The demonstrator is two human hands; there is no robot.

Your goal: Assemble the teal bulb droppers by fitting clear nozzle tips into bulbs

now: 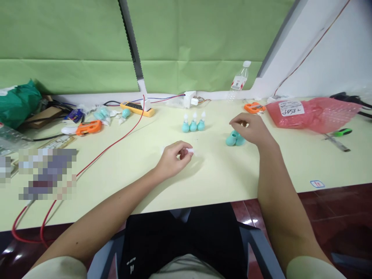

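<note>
My left hand (174, 161) is closed in a pinch on a small white plastic tip (190, 150), held just above the table. Its other end is hidden by the fingers. My right hand (252, 128) is over a small group of teal rubber bulbs (231, 139), its fingers curled together in a pinch. Whatever lies between those fingertips, if anything, is hidden. One bulb shows an open neck, while the hand partly covers those beside it. Farther back, between my hands, three teal bulbs with white tips (193, 124) stand upright in a row.
On the left lie an orange-handled tool (89, 127), a yellow multimeter (138, 109) and a red cable (113, 144) crossing the table. At the right are pink bubble wrap (316, 112), orange scissors (254, 107) and a knife (337, 142). A clear bottle (240, 79) stands at the back.
</note>
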